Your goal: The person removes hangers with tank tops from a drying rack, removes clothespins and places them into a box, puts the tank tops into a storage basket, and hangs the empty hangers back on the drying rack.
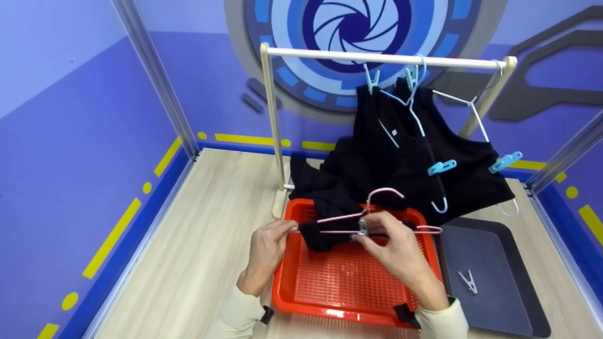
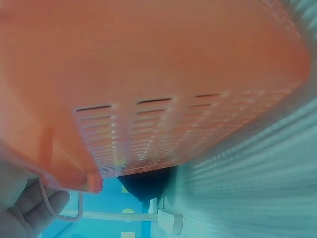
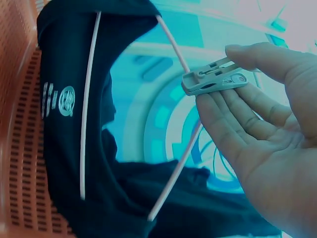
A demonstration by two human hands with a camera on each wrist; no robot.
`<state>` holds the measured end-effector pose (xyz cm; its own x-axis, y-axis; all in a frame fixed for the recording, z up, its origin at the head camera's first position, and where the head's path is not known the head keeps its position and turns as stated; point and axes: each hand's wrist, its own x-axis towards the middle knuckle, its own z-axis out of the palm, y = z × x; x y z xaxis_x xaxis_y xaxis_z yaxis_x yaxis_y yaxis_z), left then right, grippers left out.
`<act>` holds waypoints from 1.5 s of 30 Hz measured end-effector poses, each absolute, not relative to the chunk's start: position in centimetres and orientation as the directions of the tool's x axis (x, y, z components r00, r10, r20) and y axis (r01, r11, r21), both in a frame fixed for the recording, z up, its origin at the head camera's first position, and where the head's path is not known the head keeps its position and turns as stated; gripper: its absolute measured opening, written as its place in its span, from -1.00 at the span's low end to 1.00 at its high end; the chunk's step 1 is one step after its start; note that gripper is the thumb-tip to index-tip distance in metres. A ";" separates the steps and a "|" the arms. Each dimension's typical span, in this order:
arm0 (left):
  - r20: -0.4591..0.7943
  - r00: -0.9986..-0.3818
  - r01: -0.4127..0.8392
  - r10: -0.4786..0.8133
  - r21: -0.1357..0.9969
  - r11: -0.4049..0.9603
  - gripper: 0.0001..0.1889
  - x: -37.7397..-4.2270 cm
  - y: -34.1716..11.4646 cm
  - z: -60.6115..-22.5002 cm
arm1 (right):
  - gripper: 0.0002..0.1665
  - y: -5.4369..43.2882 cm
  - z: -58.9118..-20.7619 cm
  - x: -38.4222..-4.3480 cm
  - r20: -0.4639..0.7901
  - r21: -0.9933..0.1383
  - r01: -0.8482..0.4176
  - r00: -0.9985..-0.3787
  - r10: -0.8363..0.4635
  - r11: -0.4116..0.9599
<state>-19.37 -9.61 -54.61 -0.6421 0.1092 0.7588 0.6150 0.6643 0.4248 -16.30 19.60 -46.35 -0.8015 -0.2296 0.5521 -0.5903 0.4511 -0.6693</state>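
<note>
A pink clothes hanger (image 1: pixel 343 217) carries a black garment (image 1: pixel 314 238) above the red basket. My left hand (image 1: pixel 266 247) grips the hanger's left end, and its curled fingers show round the looped tip (image 2: pixel 62 217) in the left wrist view. Between thumb and fingers, my right hand (image 1: pixel 393 240) pinches a pale grey clothespin (image 3: pixel 213 78) near the middle of the hanger. In the right wrist view, the clothespin's nose overlaps the hanger's sloping arm, and a white print shows on the garment.
Under both hands sits the red basket (image 1: pixel 351 278). To its right, a dark grey tray (image 1: pixel 494 263) holds another clothespin (image 1: pixel 468 282). Behind stands a white rack (image 1: pixel 330 54), with black tops (image 1: pixel 377 155) on hangers and blue clothespins (image 1: pixel 442 167) hanging from it.
</note>
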 end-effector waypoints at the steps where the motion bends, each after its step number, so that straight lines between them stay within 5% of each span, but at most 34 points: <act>1: 0.758 -0.643 0.615 0.109 0.427 0.663 -0.91 -19.4 -9.6 -54.6 | -0.53 19.9 -46.4 -16.2 0.552 -0.676 -0.586 -0.804 -0.220 0.446; 31: 0.765 -0.635 0.623 0.107 0.425 0.656 -0.91 -19.3 -9.6 -54.6 | -0.60 28.8 -47.8 -14.8 0.442 -0.756 -0.317 -0.892 0.090 0.573; 45: 0.769 -0.629 0.626 0.114 0.414 0.661 -0.90 -19.2 -9.6 -54.6 | -0.54 33.1 -48.7 -13.9 0.300 -0.749 -0.061 -0.919 0.255 0.659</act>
